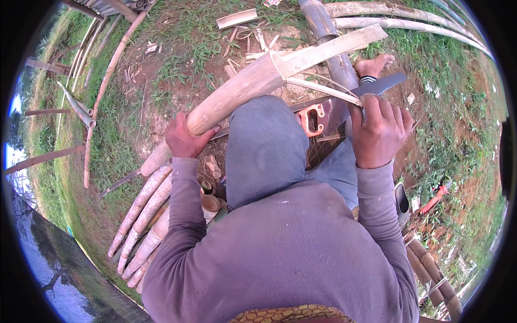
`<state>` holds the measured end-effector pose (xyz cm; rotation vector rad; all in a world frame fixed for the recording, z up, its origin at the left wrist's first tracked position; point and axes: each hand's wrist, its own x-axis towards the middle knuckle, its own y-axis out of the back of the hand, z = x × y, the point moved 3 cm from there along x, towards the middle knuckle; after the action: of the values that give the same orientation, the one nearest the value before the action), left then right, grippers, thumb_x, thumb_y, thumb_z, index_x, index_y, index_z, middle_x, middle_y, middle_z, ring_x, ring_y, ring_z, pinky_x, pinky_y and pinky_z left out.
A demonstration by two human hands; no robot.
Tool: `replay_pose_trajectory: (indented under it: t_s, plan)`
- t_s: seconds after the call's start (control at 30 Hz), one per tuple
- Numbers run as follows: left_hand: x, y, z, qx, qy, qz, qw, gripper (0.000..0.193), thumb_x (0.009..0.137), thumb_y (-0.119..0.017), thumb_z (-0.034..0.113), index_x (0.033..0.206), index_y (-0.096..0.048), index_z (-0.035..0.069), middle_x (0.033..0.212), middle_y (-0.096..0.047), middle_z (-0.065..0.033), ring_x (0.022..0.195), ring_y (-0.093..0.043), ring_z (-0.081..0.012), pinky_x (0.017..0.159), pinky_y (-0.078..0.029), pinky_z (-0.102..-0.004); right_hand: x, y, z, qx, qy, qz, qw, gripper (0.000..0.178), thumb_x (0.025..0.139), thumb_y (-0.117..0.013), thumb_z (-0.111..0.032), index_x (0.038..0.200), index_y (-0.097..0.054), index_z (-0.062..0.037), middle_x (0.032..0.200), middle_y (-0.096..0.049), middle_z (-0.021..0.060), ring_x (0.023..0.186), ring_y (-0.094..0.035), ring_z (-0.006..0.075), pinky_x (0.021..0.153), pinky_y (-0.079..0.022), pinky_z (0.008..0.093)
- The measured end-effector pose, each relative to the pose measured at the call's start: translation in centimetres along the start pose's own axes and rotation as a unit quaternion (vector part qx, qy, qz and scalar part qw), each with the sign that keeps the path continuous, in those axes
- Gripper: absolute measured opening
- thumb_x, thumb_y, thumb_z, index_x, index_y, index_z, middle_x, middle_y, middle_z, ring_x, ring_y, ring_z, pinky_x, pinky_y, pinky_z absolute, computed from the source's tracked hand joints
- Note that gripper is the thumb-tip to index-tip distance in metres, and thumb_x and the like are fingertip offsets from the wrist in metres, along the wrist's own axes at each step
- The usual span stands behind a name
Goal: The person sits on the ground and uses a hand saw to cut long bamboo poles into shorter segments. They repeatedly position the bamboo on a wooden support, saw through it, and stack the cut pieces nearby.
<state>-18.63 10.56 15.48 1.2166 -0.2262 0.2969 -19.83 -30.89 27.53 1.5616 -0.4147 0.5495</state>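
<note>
Bamboo (237,94) is lying across the knee (266,142), its thick, pale round wall giving way to a split tongue (336,49). The left hand (186,137) is wrapping its lower end; the right hand (381,126) is pinching a thin strip (323,90). Splitting is apparently proceeding, probably calling next for steady pulling.

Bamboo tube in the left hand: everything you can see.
The bamboo tube looks pale tan and fairly smooth. It slants toward the upper right by the bent knee; contact there is unclear. The left hand grips its near end. From a ring-like line at its far end, a broad strip extends.
</note>
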Motion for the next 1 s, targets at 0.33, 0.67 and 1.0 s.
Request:
replay_pose_trajectory:
  t_s: [0.33,0.67,1.0]
  plan:
    - [2.8,-2.0,-0.7,-0.061,0.037,-0.031,0.997,0.066,0.065,-0.096,0.052,0.106,-0.071,0.006,0.093,-0.076,-0.0202,0.087,-0.076,-0.0379,0.078,-0.059,-0.0472,-7.1,-4.4,7.5,0.153,-0.203,-0.132,0.958,0.035,0.100,-0.076,-0.032,0.084,-0.062,-0.0035,0.072,-0.067,0.0216,0.066,-0.068,0.0438,0.055,-0.047,0.0531]
    - [5.5,0.9,-1.6,-0.265,0.007,-0.262,0.928,0.077,0.067,-0.093,0.056,0.119,-0.077,0.001,0.095,-0.079,-0.0116,0.088,-0.074,-0.0220,0.082,-0.057,-0.0385,14.4,4.2,2.9,-0.073,0.313,0.041,0.946,0.052,0.078,-0.084,-0.053,0.106,-0.072,-0.0112,0.126,-0.069,0.0130,0.132,-0.060,0.0333,0.118,-0.037,0.0559]
    - [4.6,-1.5,-3.5,-0.306,0.014,-0.287,0.908,0.071,0.072,-0.093,0.054,0.117,-0.076,0.001,0.097,-0.076,-0.0053,0.089,-0.070,-0.0159,0.081,-0.056,-0.0349,7.1,-2.3,6.9,0.040,0.226,-0.057,0.972,0.046,0.096,-0.073,-0.056,0.094,-0.066,-0.0098,0.072,-0.065,0.0116,0.063,-0.066,0.0338,0.057,-0.050,0.0467]
